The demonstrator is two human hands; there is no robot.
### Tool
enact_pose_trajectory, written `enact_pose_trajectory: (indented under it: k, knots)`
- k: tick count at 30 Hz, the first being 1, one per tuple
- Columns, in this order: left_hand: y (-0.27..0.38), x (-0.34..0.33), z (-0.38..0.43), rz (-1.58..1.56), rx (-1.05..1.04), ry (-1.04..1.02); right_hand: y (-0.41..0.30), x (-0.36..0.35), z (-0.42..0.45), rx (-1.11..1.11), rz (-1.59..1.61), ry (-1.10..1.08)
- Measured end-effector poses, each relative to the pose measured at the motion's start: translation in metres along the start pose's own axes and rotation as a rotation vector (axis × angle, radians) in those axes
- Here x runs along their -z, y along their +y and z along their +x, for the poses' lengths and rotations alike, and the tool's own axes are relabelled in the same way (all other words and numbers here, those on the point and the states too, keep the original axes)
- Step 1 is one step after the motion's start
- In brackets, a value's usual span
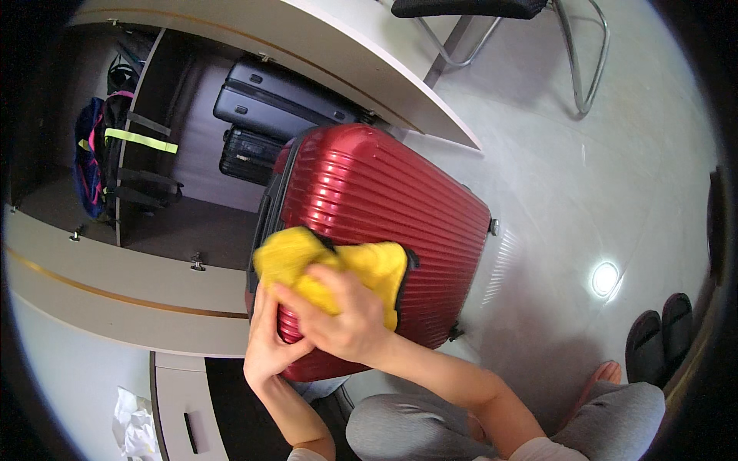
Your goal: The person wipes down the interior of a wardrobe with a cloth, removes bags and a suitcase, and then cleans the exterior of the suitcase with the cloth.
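Note:
A red ribbed hard-shell suitcase (pixel 426 230) stands before me, its dark edge facing the wardrobe. My right hand (pixel 346 317) grips a yellow cloth with dark edging (pixel 375 262) and presses it on the suitcase near the dark edge. Part of the cloth spreads over the ribbed face; the bunched part is blurred. My left hand (pixel 268 340) rests on the suitcase's near corner, beside the cloth, with thumb and fingers apart. Its fingertips are partly hidden by the cloth, and it holds nothing that I can see.
An open wardrobe holds dark suitcases (pixel 277 98) and, behind a divider, backpacks (pixel 95 155). An open door (pixel 369 63) juts out above the red suitcase. A chair (pixel 582 75) stands at the top right, black slippers (pixel 643 346) lie at the right, and a drawer unit (pixel 179 403) stands lower left.

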State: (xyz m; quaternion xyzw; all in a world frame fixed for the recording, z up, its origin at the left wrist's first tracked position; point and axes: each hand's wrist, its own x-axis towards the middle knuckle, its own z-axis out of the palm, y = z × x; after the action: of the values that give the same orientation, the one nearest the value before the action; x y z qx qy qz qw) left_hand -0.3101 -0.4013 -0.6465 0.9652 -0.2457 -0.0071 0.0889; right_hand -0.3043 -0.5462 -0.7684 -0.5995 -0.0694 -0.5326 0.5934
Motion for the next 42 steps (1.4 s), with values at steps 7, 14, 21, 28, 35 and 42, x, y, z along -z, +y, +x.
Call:
enact_pose_trajectory:
  k: [7,14,21,28,35,42]
  knots:
    - [0.024,0.002,0.007,0.001,0.019,0.008,0.057,0.014,-0.039,-0.226,-0.183,0.094]
    - [0.020,0.001,0.009,-0.035,-0.018,0.032,0.152,0.051,-0.155,-0.681,-0.339,0.254]
    - [0.010,0.002,0.003,0.000,-0.043,-0.009,0.231,0.113,-0.212,-1.184,-0.304,0.344]
    - [0.043,0.002,0.024,0.171,-0.036,0.070,0.045,0.074,-0.024,-0.371,-0.125,0.253]
    - [0.036,-0.016,0.039,0.300,-0.081,0.082,0.011,0.003,0.020,0.035,-0.159,0.019]
    - [0.057,-0.017,0.048,0.332,0.004,0.095,0.089,0.034,-0.056,-0.379,-0.256,0.084]
